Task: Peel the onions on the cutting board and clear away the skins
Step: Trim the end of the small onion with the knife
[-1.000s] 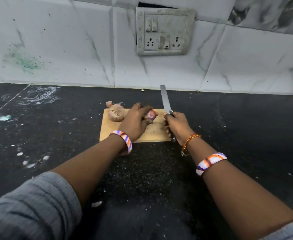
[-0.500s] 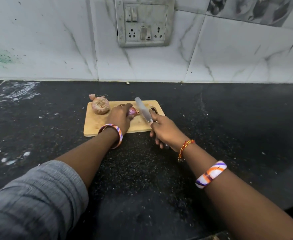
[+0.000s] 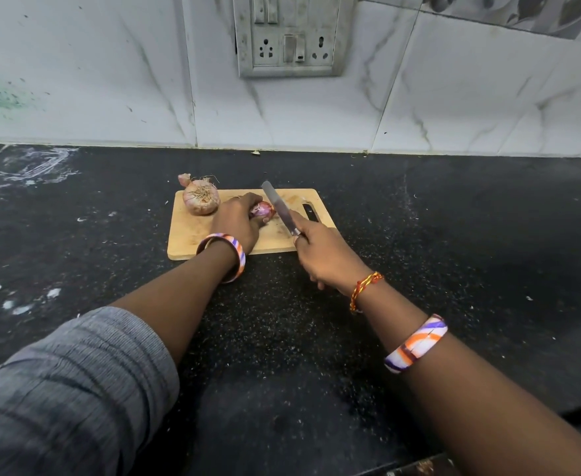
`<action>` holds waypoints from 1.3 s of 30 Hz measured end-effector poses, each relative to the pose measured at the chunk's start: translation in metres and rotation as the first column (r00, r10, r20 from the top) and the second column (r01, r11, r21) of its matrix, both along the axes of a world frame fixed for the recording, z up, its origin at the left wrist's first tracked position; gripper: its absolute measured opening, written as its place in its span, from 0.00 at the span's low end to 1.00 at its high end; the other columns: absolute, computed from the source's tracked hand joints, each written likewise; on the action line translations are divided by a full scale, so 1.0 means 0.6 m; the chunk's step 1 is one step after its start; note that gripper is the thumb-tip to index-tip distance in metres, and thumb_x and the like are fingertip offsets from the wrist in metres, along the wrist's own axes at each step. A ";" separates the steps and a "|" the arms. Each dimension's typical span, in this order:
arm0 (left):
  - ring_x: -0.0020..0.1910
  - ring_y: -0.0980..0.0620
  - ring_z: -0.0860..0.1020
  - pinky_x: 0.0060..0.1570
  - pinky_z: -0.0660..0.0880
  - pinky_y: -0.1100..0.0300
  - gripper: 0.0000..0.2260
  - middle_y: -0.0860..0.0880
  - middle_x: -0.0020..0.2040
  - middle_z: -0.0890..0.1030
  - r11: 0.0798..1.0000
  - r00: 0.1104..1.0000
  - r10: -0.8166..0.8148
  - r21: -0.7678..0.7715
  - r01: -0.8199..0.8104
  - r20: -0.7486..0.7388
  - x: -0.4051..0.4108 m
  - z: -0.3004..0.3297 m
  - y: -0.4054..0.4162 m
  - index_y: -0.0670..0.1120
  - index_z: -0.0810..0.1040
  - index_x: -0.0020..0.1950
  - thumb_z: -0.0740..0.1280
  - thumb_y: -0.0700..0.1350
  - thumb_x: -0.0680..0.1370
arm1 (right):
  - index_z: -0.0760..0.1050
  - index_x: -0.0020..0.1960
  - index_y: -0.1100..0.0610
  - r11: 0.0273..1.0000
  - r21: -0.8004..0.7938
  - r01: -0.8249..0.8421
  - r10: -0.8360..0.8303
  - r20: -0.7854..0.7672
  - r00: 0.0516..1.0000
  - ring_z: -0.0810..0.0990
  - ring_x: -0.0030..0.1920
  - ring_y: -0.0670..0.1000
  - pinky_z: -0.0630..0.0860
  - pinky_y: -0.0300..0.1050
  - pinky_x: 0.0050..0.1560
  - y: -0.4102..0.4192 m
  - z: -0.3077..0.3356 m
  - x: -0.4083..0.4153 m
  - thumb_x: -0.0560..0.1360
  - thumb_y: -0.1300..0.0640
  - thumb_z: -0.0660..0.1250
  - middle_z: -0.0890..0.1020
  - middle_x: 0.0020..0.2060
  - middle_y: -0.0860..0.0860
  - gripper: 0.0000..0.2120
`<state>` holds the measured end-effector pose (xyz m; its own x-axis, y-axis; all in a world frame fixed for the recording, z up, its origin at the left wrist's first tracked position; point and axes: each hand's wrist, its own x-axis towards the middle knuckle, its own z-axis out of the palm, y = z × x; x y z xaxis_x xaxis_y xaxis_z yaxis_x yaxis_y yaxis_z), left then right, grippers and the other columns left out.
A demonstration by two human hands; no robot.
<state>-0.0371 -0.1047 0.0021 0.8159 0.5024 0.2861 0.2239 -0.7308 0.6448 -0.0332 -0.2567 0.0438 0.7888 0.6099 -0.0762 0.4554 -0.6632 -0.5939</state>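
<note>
- A wooden cutting board [image 3: 192, 235] lies on the dark speckled counter [image 3: 454, 235], its handle slot at the right end
- The left hand [image 3: 239, 221] rests on the middle of the board, fingers curled over a small purple onion [image 3: 262, 210] and holding it down against the wood
- The right hand [image 3: 323, 255] is just off the board's near right corner, fingers wrapped tight round the handle of a knife [image 3: 278, 207]; the handle itself is hidden inside the fist
- The knife blade slants up and to the left from the right hand, its flat edge lying against the right side of the small purple onion, tip pointing toward the far edge of the board
- A larger onion [image 3: 201, 199], still in its pale dry skin, sits at the far left corner of the board, root end facing the camera, just beside the left hand but not touching it
- A small pinkish piece of onion [image 3: 184, 179] lies on the counter touching the far side of the larger onion
- Both wrists carry striped orange, white and purple bangles; the right wrist also has a red and yellow thread
- A switch and socket plate [image 3: 289, 36] is set in the white marbled wall tiles beyond the board
</note>
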 end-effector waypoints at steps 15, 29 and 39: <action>0.53 0.42 0.78 0.56 0.75 0.52 0.15 0.40 0.55 0.81 1.000 1.000 -0.013 0.018 0.013 0.016 0.012 -0.006 0.005 0.42 0.75 0.60 0.67 0.38 0.73 | 0.50 0.76 0.53 0.952 -0.301 -0.059 0.120 0.189 0.975 0.75 0.55 0.64 0.73 0.52 0.50 0.018 0.013 0.003 0.78 0.62 0.51 0.73 0.58 0.64 0.27; 0.56 0.41 0.76 0.55 0.71 0.58 0.13 0.38 0.57 0.78 0.986 0.995 0.064 -0.157 -0.052 0.073 0.002 -0.002 0.012 0.38 0.71 0.59 0.63 0.35 0.75 | 0.43 0.76 0.60 0.886 -0.460 0.049 0.157 0.399 0.903 0.76 0.56 0.57 0.69 0.48 0.42 0.035 -0.024 -0.037 0.78 0.63 0.54 0.76 0.58 0.57 0.30; 0.57 0.46 0.73 0.58 0.70 0.61 0.20 0.39 0.62 0.70 0.988 0.993 0.023 -0.153 -0.006 0.112 -0.006 0.000 0.012 0.50 0.73 0.64 0.62 0.34 0.75 | 0.49 0.75 0.52 0.977 -0.194 0.089 -0.025 0.313 0.949 0.77 0.54 0.64 0.74 0.56 0.49 -0.009 0.028 -0.023 0.76 0.64 0.53 0.77 0.56 0.62 0.30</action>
<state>-0.0410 -0.0973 0.0021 0.7749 0.5588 0.2954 0.1531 -0.6193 0.7701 -0.0468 -0.2619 0.0607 0.8264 0.5601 0.0576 0.5517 -0.7853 -0.2810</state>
